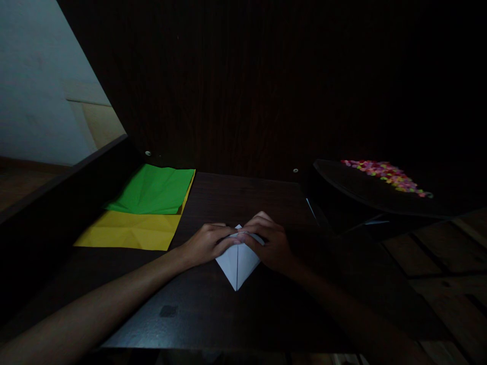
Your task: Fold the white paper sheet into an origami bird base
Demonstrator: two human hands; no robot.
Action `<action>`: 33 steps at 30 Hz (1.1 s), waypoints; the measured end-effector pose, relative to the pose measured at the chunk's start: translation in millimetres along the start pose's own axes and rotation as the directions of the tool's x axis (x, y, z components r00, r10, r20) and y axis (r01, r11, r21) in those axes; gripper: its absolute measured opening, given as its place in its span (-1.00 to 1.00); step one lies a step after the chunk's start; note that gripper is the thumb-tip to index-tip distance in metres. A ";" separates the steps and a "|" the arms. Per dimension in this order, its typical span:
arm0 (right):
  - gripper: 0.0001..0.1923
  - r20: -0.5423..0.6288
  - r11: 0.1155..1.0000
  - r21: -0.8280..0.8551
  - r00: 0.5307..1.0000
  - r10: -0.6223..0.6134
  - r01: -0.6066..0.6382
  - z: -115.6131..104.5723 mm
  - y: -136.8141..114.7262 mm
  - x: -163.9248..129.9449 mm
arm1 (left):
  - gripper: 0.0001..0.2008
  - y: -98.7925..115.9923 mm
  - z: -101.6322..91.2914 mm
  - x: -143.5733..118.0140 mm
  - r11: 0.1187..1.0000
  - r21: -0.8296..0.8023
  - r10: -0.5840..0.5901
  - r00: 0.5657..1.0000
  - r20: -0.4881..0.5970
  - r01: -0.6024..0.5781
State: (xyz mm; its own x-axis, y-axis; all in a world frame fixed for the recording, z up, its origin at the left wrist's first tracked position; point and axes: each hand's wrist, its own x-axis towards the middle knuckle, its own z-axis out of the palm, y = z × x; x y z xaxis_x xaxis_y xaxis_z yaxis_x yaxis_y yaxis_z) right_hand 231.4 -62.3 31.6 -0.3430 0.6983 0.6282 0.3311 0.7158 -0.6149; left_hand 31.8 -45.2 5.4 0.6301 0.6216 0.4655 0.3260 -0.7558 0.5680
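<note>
A folded white paper is lying on the dark tabletop, near the middle and close to the front edge. The paper is thin and smooth, and it is folded into a kite-like shape with a sharp point directed toward the person. A straight crease is running down its middle, from the covered top to the point.

The tabletop is made of dark wood with a slightly glossy surface, and the scene is being lit very weakly.

Behind and to the left, a green sheet is lying partly over a yellow sheet. Both sheets are flat and rectangular, and faint crease lines are showing on them. On the right, a dark curved tray is standing beside the tabletop, and a heap of small many-coloured beads is spread on it. No writing or label is being shown clearly anywhere.

The left hand is being pressed on the upper left part of the white paper, with the fingers bent and nearly closed, the fingertips lying on the paper. The right hand is being pressed on the upper right part in the same way, the fingers curled down over the edge. The fingertips of both hands are meeting at the top of the crease. The paper is being held flat against the tabletop, not lifted.
</note>
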 end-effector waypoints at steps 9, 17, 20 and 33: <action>-0.94 -0.015 0.994 0.074 0.997 0.081 -0.079 -1.2 -1.6 2.0 | -0.70 -1.3 3.6 -1.5 1.000 -0.008 -0.006 1.000 -0.025 0.006; -0.90 -0.018 0.994 0.082 0.997 0.074 -0.073 -2.0 -1.2 2.0 | -0.68 1.2 4.3 0.4 0.999 -0.004 0.041 0.999 -0.027 -0.041; -0.89 -0.014 0.995 0.085 0.998 0.054 -0.052 -2.1 -1.6 1.7 | -0.66 2.6 4.9 0.1 1.000 0.001 0.020 0.999 -0.027 -0.020; -0.92 -0.058 0.989 0.138 0.996 0.062 -0.054 -2.2 -4.1 3.2 | -0.67 0.1 7.0 -1.2 1.000 0.008 0.026 0.999 -0.035 -0.026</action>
State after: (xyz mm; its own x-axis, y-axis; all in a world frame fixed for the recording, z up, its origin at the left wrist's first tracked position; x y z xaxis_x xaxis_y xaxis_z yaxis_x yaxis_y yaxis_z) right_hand 230.9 -62.9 37.2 -0.2702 0.7404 0.6155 0.2245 0.6701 -0.7075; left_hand 36.1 -47.5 0.1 0.6131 0.6084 0.5039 0.3154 -0.7733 0.5500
